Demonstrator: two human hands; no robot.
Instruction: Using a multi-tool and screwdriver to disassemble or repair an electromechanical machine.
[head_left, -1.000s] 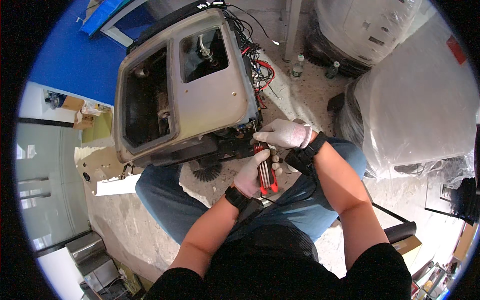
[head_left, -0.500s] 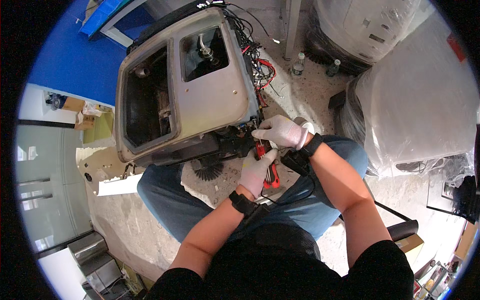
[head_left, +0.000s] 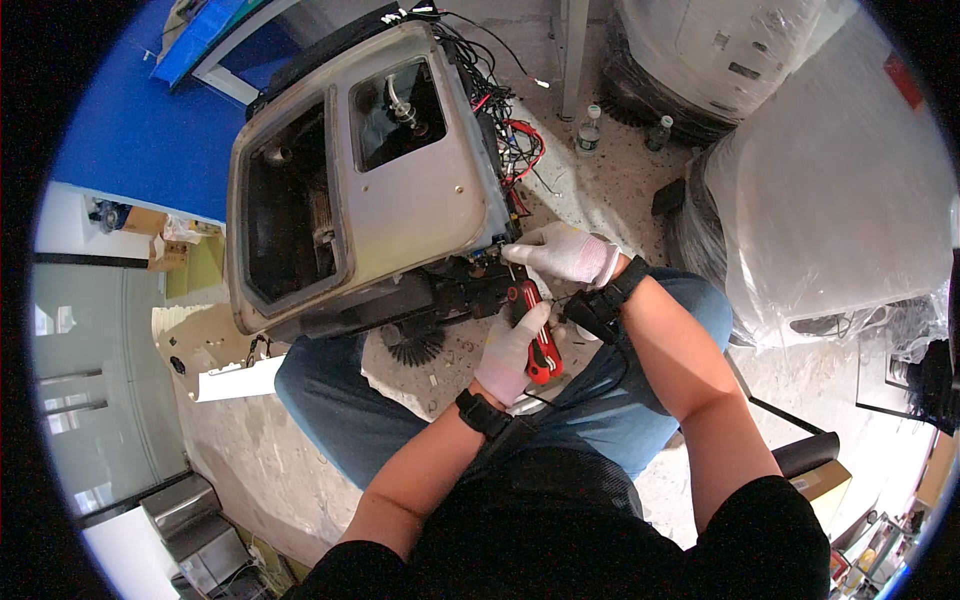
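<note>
My left hand [head_left: 508, 352], in a white glove, is wrapped round a red and black folding hex key set [head_left: 543, 358]. A thin key sticks out of its upper end toward the lower right corner of a grey machine [head_left: 410, 215]. Also gloved, my right hand [head_left: 565, 252] is just above, with thumb and forefinger brought together at small metal fittings [head_left: 486, 256] on that corner. Whatever lies between those fingertips is too small and covered to make out. A round black brush [head_left: 415, 345] sits under the machine.
Black and red cables [head_left: 515, 140] spill along the machine's right side. Two bottles [head_left: 588, 130] stand on the floor beyond. Large plastic-wrapped machines [head_left: 830, 200] fill the right. A blue panel [head_left: 140, 130] is at the upper left. My bent legs [head_left: 340, 410] flank the work.
The hex key set has turned a little in my left hand, so more of its red and black body shows. My right hand stays at the fittings. The whole view has shifted slightly.
</note>
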